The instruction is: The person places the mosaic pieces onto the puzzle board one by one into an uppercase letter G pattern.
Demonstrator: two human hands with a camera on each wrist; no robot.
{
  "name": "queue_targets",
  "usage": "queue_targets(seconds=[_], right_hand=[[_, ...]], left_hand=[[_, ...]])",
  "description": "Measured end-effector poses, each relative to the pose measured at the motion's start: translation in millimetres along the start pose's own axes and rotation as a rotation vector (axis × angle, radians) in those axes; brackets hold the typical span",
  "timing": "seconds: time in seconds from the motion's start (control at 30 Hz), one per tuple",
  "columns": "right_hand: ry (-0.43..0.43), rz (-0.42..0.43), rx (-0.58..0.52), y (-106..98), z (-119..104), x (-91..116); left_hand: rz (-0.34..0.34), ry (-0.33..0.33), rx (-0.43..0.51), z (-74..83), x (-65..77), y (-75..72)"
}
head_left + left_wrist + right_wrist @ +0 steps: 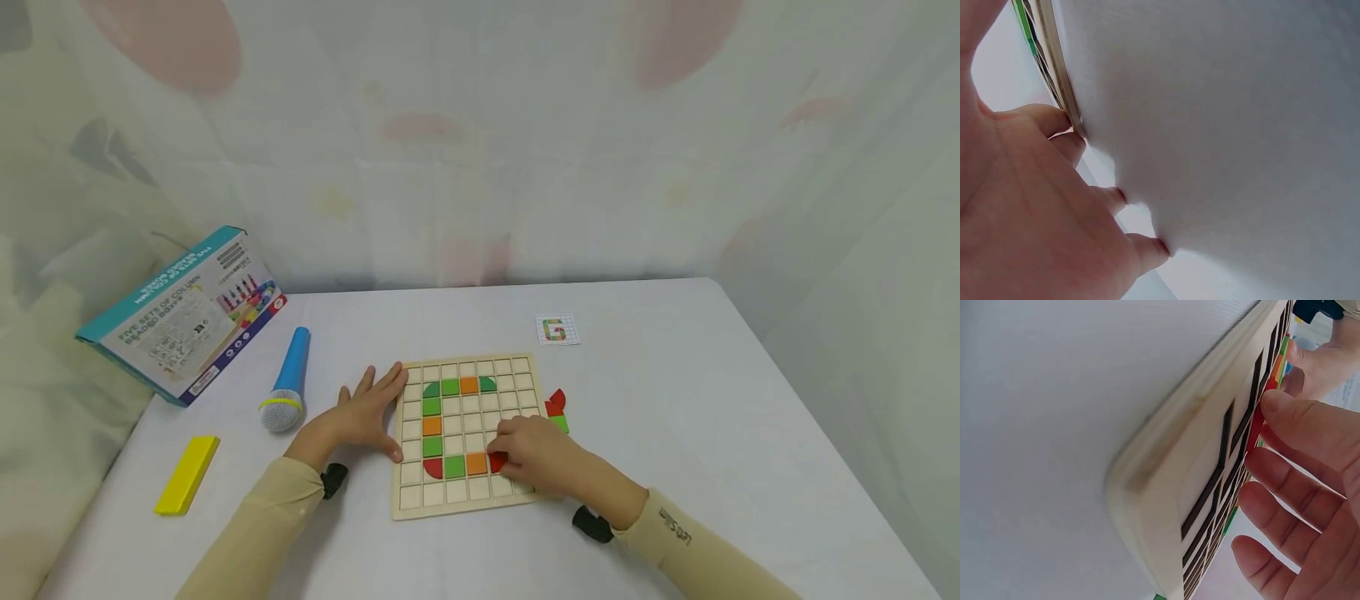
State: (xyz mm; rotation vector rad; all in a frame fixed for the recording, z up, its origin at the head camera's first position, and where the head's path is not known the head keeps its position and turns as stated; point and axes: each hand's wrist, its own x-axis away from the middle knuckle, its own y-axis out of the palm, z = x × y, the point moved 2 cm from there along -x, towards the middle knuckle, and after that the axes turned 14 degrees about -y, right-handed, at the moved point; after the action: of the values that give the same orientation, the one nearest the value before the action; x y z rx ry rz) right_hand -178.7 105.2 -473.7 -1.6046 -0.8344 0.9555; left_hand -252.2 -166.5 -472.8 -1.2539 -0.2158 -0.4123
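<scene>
A wooden grid board (471, 423) lies flat on the white table, with green, orange and red tiles set in its squares in a C-like outline. My left hand (360, 417) is spread along the board's left edge, thumb and fingertips touching the rim. At the lower right of the outline, my right hand (540, 450) pinches a red tile (497, 462) with thumb and index finger, down at the board's surface. In the right wrist view, the thumb lies on this red tile (1256, 428) and the other fingers are loosely bent. The hand partly hides the tile.
Loose red tiles (557, 400) and a green tile (560, 423) lie by the board's right edge. A small pattern card (557, 330) is behind them. At left are a blue toy microphone (292, 367), a yellow block (187, 477) and a printed box (187, 317).
</scene>
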Motion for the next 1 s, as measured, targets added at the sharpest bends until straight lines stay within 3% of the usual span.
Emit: queue_targets(seconds=[0.37,0.7,1.0], right_hand=[[0.043,0.056,0.003,3.8,1.3,0.0],[0.080,0.057,-0.026,4.6,1.6,1.5],[0.182,0.101,-0.045,-2.6,14.0,25.7]], left_hand=[[0.001,0.010,0.001,0.4,0.6,-0.7],[0.000,0.014,-0.005,-0.3,-2.8,0.7],[0.004,0.007,-0.007,-3.2,-4.5,3.2]])
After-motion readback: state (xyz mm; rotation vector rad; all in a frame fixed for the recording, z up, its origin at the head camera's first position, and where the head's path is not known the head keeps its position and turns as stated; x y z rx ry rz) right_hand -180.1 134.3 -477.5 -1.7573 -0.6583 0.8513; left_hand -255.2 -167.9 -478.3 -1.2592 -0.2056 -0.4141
